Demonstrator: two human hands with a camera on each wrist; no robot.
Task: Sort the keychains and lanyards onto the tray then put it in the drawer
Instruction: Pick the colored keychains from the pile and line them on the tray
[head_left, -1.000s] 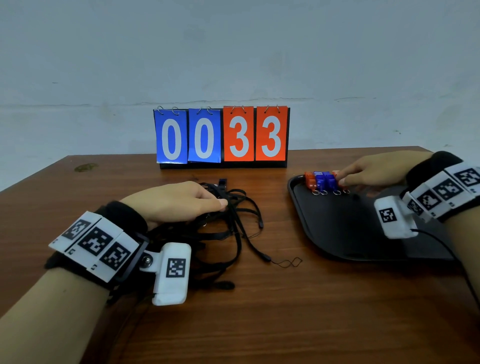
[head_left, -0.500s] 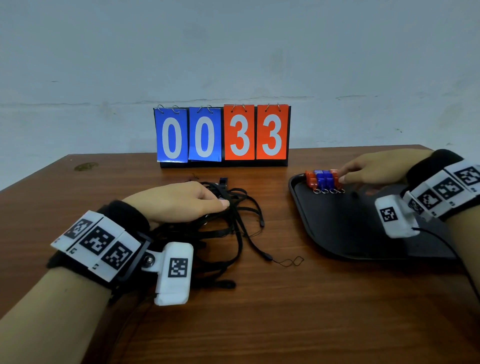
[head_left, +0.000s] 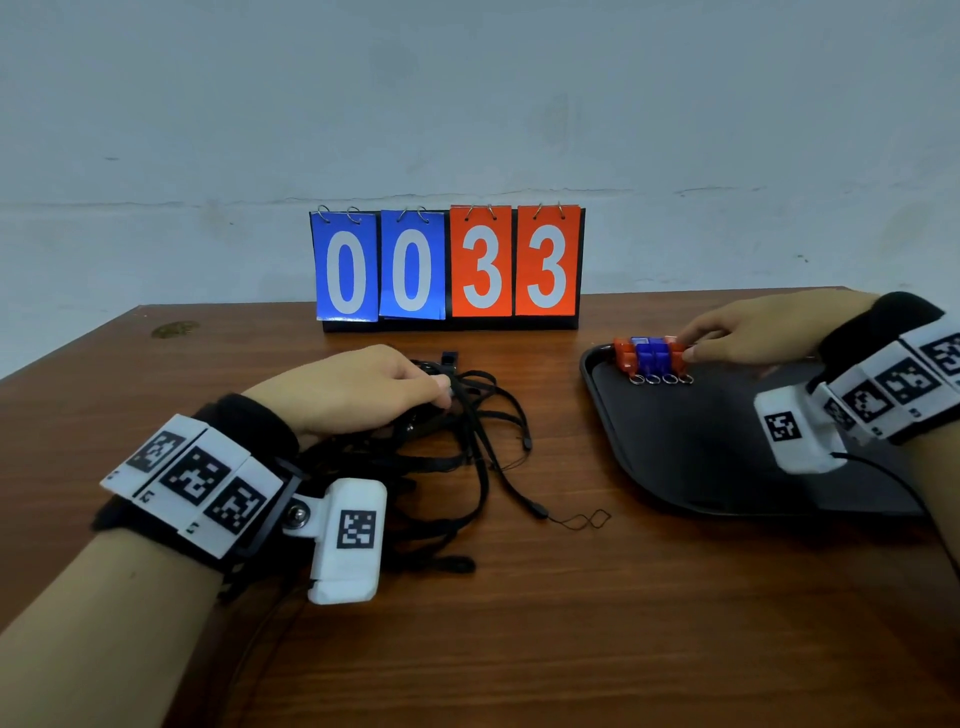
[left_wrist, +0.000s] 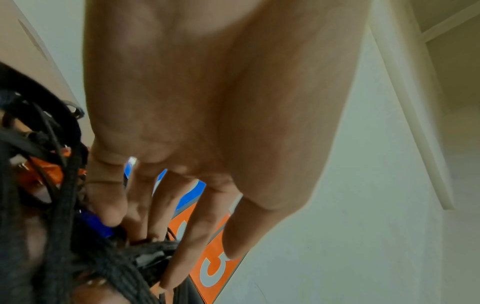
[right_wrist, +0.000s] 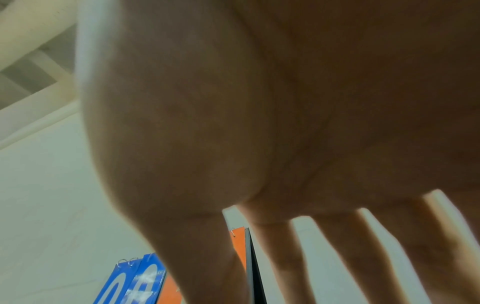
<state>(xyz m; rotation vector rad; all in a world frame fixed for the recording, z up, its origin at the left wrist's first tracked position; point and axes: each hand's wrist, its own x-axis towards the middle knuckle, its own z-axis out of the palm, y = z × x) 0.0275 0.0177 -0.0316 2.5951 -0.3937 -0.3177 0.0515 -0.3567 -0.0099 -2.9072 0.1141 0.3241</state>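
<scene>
A tangle of black lanyards (head_left: 483, 441) lies on the wooden table (head_left: 519, 649) left of centre. My left hand (head_left: 444, 387) rests on top of the pile, its fingers (left_wrist: 187, 236) reaching down among the straps with the thumb apart. In the left wrist view a blue keychain (left_wrist: 93, 224) and an orange keychain (left_wrist: 46, 172) show inside the tangle. A row of orange and blue keychains (head_left: 652, 356) sits at the far left corner of the black tray (head_left: 675, 457). My right hand (head_left: 693, 348) touches the row's right end with straight, spread fingers (right_wrist: 283, 257).
A flip scoreboard (head_left: 447, 265) reading 0033 stands at the table's back edge, behind the lanyards. A thin cord loop (head_left: 584, 519) trails from the pile toward the tray. The grey wall is right behind the table. No drawer is in view.
Almost nothing: both hands stay where they were, and the right fingertips have only shifted slightly at the end of the keychain row.
</scene>
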